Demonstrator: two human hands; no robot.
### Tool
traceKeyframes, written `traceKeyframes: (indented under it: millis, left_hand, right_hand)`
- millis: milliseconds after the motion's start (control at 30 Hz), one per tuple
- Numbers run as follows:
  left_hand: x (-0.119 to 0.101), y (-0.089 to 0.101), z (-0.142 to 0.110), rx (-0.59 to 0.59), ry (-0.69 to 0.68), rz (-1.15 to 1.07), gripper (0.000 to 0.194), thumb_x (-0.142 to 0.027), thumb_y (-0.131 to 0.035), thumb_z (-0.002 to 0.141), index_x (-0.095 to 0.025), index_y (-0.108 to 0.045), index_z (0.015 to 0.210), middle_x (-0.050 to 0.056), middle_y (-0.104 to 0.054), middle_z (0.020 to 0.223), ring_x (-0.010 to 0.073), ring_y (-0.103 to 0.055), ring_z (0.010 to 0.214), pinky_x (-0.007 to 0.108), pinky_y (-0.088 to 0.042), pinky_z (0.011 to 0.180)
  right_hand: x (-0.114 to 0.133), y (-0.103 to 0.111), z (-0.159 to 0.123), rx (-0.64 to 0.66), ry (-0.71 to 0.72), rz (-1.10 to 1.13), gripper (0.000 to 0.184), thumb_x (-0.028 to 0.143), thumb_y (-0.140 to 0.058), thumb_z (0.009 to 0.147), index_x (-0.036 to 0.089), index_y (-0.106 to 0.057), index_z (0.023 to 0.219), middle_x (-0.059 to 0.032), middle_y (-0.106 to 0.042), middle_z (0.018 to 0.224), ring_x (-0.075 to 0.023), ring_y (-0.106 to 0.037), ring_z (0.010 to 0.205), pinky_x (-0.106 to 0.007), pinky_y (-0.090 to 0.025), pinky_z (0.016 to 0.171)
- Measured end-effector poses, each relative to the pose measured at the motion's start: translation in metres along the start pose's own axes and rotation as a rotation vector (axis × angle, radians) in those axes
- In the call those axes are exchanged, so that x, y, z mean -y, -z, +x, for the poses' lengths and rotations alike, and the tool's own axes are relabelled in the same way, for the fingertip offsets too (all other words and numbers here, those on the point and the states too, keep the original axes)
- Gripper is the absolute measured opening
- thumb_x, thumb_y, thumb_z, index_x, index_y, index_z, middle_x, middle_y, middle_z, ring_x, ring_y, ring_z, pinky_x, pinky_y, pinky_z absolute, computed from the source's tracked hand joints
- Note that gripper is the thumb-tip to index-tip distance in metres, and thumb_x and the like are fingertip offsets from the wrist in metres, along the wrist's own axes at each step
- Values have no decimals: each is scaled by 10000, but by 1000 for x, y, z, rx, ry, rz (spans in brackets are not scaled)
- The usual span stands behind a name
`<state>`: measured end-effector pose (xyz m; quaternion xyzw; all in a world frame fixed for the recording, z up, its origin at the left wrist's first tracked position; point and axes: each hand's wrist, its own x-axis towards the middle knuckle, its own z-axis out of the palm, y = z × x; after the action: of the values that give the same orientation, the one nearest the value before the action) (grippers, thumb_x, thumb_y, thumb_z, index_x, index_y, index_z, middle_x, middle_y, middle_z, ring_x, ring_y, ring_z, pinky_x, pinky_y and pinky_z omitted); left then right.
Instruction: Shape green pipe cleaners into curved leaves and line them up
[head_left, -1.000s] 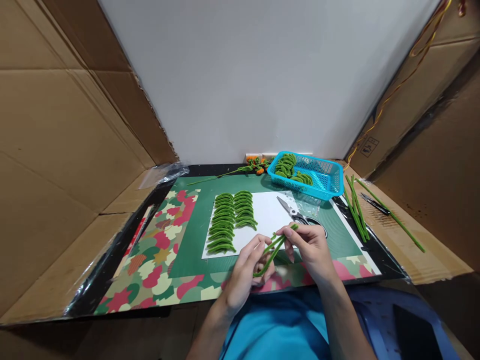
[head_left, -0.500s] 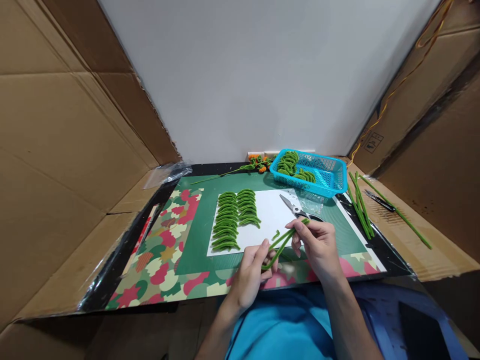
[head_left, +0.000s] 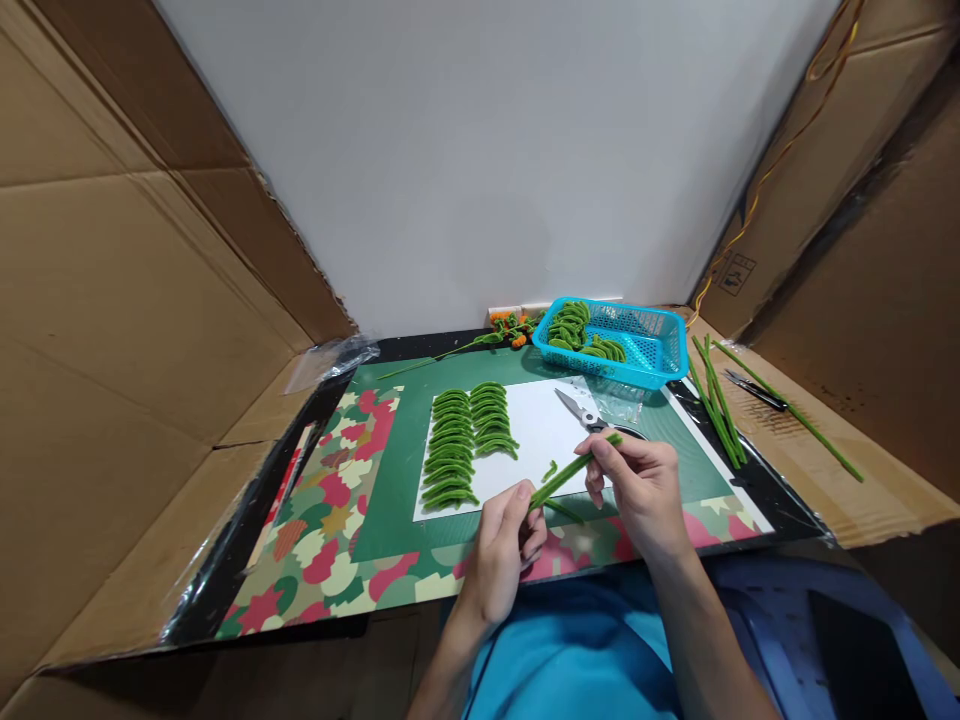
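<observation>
From the head view, pinched at the lower end by the thumb and curled fingers of the left hand (head_left: pixel 497 550), and near the upper end between thumb and fingertips of the right hand (head_left: pixel 643 490): green fuzzy strands (head_left: pixel 571 474), side by side and slanting up to the right. Stretched across the gap between both hands, with tips poking just past the right thumb (lower ends partly hidden by the left fingers). Just below, close to the left fingers, another slanting green piece (head_left: pixel 566 512) over the green mat (head_left: pixel 390 450); hard to tell whether touching the hand. Beyond the gap, on the white sheet (head_left: pixel 534 430), a small green scrap (head_left: pixel 550 469), near the strands but apart. To the left, past the left hand, on the same sheet, curved green pieces in a longer column (head_left: pixel 448 455) and a shorter column (head_left: pixel 491 420). Just beyond the right hand, partly covered by it, scissors (head_left: pixel 590 419), blades pointing away. Farther back, a blue basket (head_left: pixel 664 377), holding more curved pieces (head_left: pixel 570 325). Well to the right, loose straight stems (head_left: pixel 718 405).
</observation>
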<state>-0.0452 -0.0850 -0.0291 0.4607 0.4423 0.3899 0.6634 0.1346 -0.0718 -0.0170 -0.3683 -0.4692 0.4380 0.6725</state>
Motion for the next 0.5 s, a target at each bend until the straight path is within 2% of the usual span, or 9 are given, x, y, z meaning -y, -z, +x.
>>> traceKeyframes:
  millis: [167, 267, 500]
  left_hand:
    - [-2, -4, -3, -35, -81, 51, 533, -671, -547, 1010, -226, -395, 759, -63, -379, 636, 87, -283, 544, 195, -209, 473]
    - [-2, -6, -3, -35, -108, 25, 537, -681, -559, 1002, -222, -416, 764, -63, -379, 645, 86, -278, 539, 191, -210, 465]
    - [5, -1, 4, -133, 2, -136, 604, -791, -642, 880, -198, -530, 856, -75, -427, 596, 64, -290, 483, 173, -208, 427]
  right_hand:
    - [1, 1, 0, -21, -11, -21, 300, 421, -731, 995, 168, -818, 860, -5, -601, 620, -117, -528, 473, -248, -419, 403]
    - [1, 1, 0, -15, -23, -10, 305, 428, -740, 987, 164, -812, 852, -3, -593, 619, -115, -523, 467, -245, -416, 394]
    - [-3, -2, -1, -32, -58, 93, 312, 456, -750, 979, 168, -822, 882, -7, -594, 641, -112, -524, 481, -237, -432, 395]
